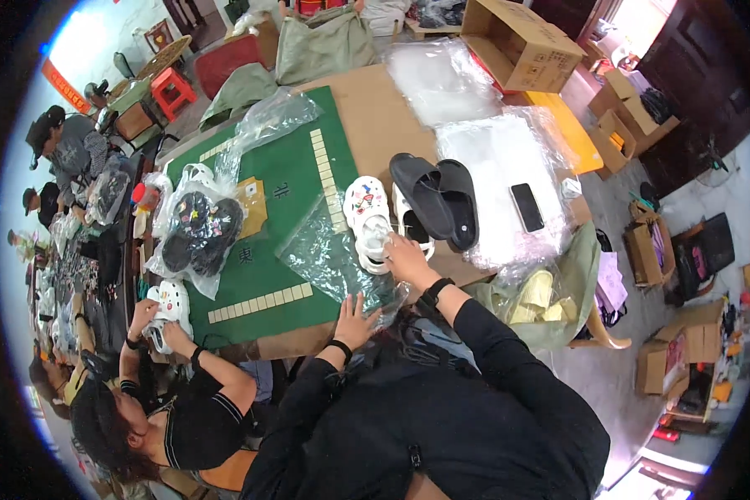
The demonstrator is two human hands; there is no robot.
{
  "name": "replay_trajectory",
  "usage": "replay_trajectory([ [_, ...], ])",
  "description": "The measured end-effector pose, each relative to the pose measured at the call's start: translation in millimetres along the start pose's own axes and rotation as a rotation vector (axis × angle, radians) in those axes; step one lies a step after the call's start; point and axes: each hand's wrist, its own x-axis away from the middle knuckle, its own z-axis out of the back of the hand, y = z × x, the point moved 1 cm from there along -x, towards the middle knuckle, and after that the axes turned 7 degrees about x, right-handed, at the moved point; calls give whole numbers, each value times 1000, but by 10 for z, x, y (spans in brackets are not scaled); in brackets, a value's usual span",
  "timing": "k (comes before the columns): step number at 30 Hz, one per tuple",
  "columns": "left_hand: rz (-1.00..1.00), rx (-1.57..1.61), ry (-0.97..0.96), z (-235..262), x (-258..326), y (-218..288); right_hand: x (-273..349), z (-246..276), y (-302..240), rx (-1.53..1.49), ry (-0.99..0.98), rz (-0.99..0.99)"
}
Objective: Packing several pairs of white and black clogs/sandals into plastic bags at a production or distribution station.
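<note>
Clearly, the work is at the near edge of the table, where a white foam clog with colourful charms (367, 208) lies on the table with its heel toward the person; the right hand (408, 258) is at this heel, its fingers bent and touching the heel part, but whether they grasp it firmly I cannot tell; the left hand (354, 323) is released, with fingers spread apart, at the near edge of a clear, crinkled plastic bag (321, 250), and I cannot tell if it presses on it; this bag lies just beside the clog, on its left.

On the clog's right side, a second white foam clog (402, 208) is partly hidden by a pair of black, smooth slide sandals (425, 196), which overlap one another; farther to the right, a black-screened mobile phone with a pale edge (527, 207) rests upon a stack of transparent plastic bags (487, 175); to the left, a green mat with dark characters (296, 283) bears rows of small cream tiles (261, 303); on it also lies a pair of dark clogs with charms, wrapped in clear plastic (202, 232); near the mat's left corner, a co-worker in a black cap (92, 417) handles another white clog with charms (171, 307) with both hands.
</note>
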Motion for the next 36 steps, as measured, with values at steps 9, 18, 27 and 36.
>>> replay_trajectory([
  [9,-188,33,-89,121,124,-432,79,146,65,-81,-165,39],
  [18,205,715,529,637,-500,-174,-245,114,31,-126,-487,-5],
  [27,161,274,677,906,-834,132,-466,87,247,-181,-237,151],
  [36,114,426,695,839,-743,77,-599,372,408,-900,-214,-107],
])
